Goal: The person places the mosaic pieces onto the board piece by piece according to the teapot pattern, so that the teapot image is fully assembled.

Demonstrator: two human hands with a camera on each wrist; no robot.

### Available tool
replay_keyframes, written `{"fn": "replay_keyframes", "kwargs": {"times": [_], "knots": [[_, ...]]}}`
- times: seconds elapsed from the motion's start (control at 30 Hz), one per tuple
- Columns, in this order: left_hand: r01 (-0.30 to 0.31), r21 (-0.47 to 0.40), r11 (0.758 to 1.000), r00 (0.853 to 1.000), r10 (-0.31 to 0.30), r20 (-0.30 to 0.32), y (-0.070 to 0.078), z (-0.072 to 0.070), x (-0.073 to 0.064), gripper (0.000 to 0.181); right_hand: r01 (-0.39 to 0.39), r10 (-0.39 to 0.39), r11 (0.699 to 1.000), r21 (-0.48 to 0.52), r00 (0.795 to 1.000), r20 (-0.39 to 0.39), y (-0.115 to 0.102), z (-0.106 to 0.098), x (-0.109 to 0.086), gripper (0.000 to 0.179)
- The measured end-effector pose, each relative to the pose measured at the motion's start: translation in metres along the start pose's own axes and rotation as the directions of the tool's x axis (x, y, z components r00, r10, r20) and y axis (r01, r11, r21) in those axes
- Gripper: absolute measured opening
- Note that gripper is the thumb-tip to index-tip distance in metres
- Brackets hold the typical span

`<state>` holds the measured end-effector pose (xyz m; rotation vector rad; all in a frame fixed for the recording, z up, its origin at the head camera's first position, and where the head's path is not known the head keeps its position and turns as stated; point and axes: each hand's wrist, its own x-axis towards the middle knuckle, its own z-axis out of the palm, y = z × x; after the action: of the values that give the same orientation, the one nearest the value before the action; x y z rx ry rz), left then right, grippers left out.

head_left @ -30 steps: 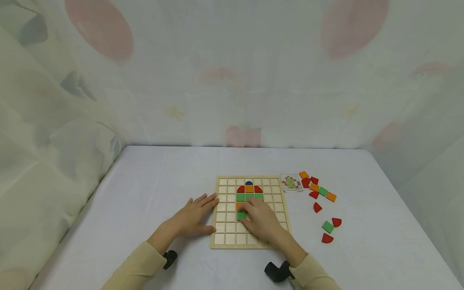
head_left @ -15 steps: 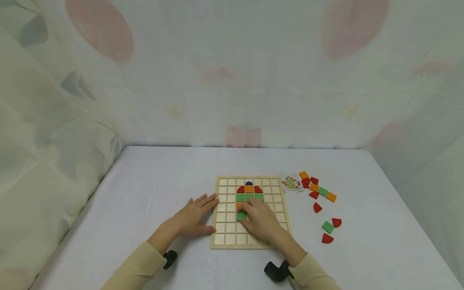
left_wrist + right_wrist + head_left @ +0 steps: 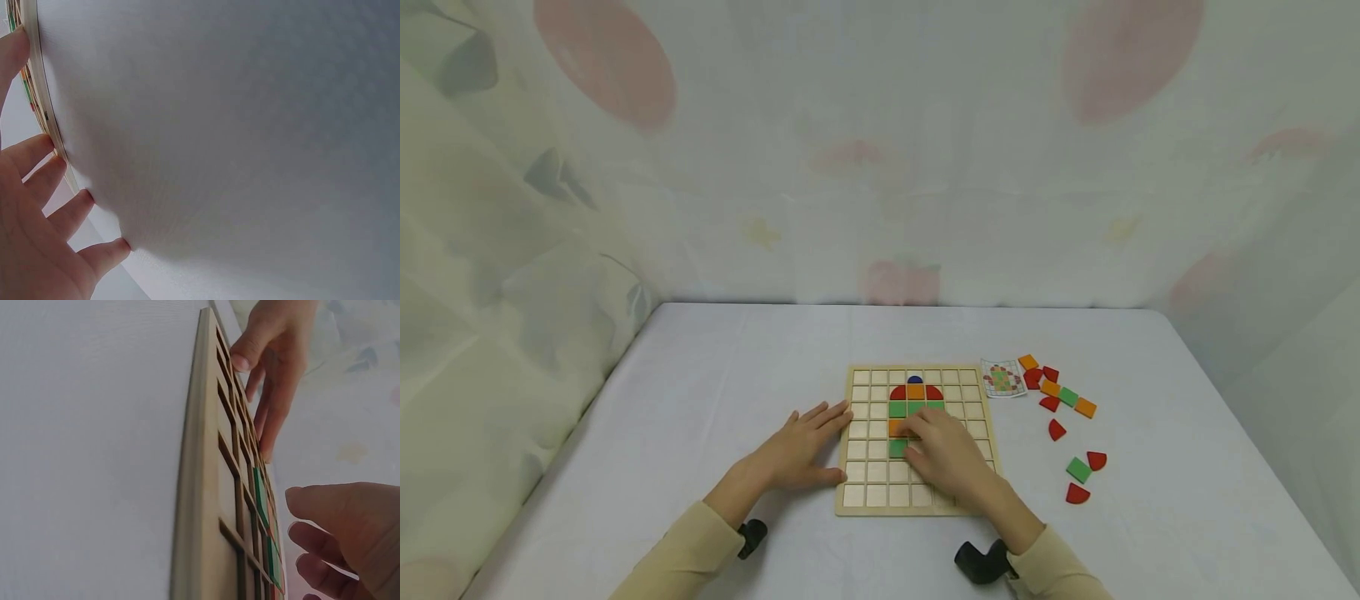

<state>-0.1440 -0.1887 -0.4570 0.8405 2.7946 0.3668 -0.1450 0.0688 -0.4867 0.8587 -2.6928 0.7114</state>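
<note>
A pale wooden grid board [image 3: 855,472] lies on the table, with coloured pieces set in its cells. Among these are a blue half-round piece [image 3: 915,379], an orange square [image 3: 916,391], red quarter-rounds [image 3: 898,392] and a row of green squares [image 3: 898,409]. Lower down sit another orange square [image 3: 896,427] and a green square [image 3: 898,449]. My left hand [image 3: 801,450] rests with spread fingers along the board's left edge. Over the board's middle is my right hand [image 3: 951,454], covering several cells. In the right wrist view its fingers are loosely bent, thumb apart, with nothing seen between them.
A small pattern card [image 3: 1003,378] lies by the board's upper right corner. To its right, loose orange squares [image 3: 1085,407], green squares [image 3: 1078,469] and red quarter-rounds [image 3: 1057,429] are scattered. A patterned cloth hangs behind the table [image 3: 760,350].
My right hand has shifted slightly right, its thumb drawing back from the lower green square and showing more of the orange square. The left hand has not moved.
</note>
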Motion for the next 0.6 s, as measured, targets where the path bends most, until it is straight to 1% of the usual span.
{"fn": "replay_keyframes", "kwargs": {"times": [0.17,0.33,0.47,0.6], "knots": [[0.003,0.012,1.000,1.000,-0.003,0.003,-0.002,0.002,0.001,0.081,0.006,-0.005,1.000,0.028,0.998,-0.057,0.005,-0.010,-0.003,0.021],[0.001,0.022,1.000,1.000,-0.001,0.001,-0.003,0.003,0.002,0.082,-0.019,0.022,0.999,0.026,0.995,-0.100,0.014,-0.019,-0.011,0.022],[0.004,0.024,1.000,1.000,-0.004,0.002,-0.003,0.003,0.001,0.082,-0.058,0.065,0.997,0.059,0.991,-0.121,0.025,-0.028,-0.020,0.021],[0.005,0.025,1.000,1.000,-0.005,0.005,-0.003,0.003,0.001,0.082,-0.135,0.143,0.988,0.075,0.983,-0.114,0.040,-0.038,-0.030,0.021]]}}
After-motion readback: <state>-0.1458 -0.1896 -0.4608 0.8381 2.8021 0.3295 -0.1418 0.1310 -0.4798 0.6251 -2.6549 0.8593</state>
